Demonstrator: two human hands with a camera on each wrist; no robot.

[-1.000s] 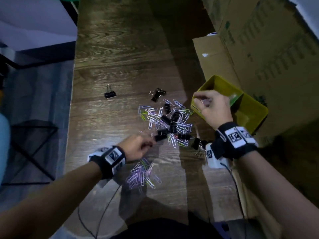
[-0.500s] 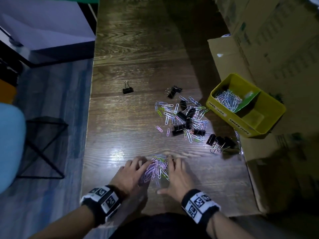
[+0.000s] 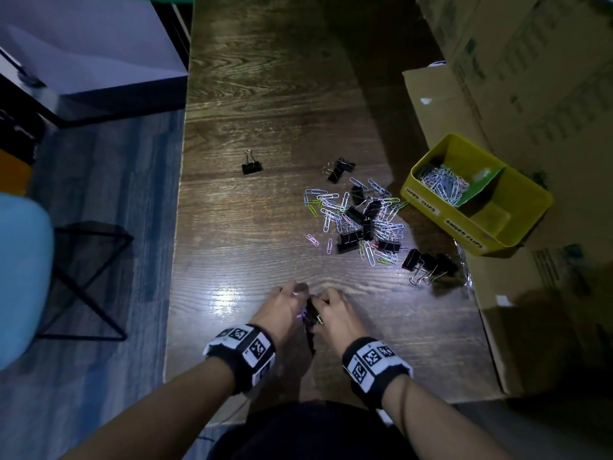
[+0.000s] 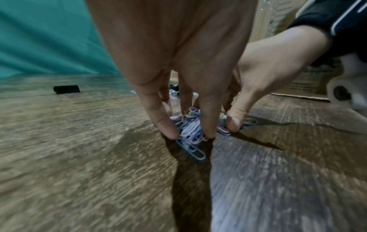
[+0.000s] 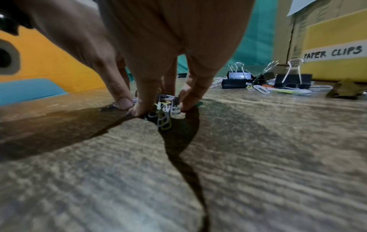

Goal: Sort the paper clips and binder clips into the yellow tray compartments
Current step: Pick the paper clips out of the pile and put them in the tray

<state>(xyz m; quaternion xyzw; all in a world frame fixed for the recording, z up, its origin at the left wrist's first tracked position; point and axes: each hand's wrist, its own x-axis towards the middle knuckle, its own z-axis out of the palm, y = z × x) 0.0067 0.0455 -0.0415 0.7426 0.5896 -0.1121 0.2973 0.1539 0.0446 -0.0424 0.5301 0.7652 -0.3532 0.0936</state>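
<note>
Both hands meet at the table's near edge. My left hand (image 3: 287,302) and right hand (image 3: 331,308) point their fingers down and pinch a small bunch of pastel paper clips (image 3: 308,317) between them. In the left wrist view the left hand (image 4: 187,136) has its fingertips on the bunch (image 4: 192,150). The right wrist view shows the right hand (image 5: 163,108) closed round the same clips (image 5: 164,122). Farther out lies a mixed heap of paper clips and black binder clips (image 3: 360,220). The yellow tray (image 3: 441,215) stands at the right with paper clips (image 3: 442,185) in its left compartment.
A cluster of binder clips (image 3: 428,263) lies near the tray's front corner, two more (image 3: 340,169) lie beyond the heap, and a lone one (image 3: 251,166) lies to the left. Cardboard boxes (image 3: 530,94) line the right side. The table's left edge (image 3: 179,227) drops to the floor.
One second ago my right hand was at the tray and my left by the heap. Both then came flat beside the near bunch, and now their fingers have closed in on it.
</note>
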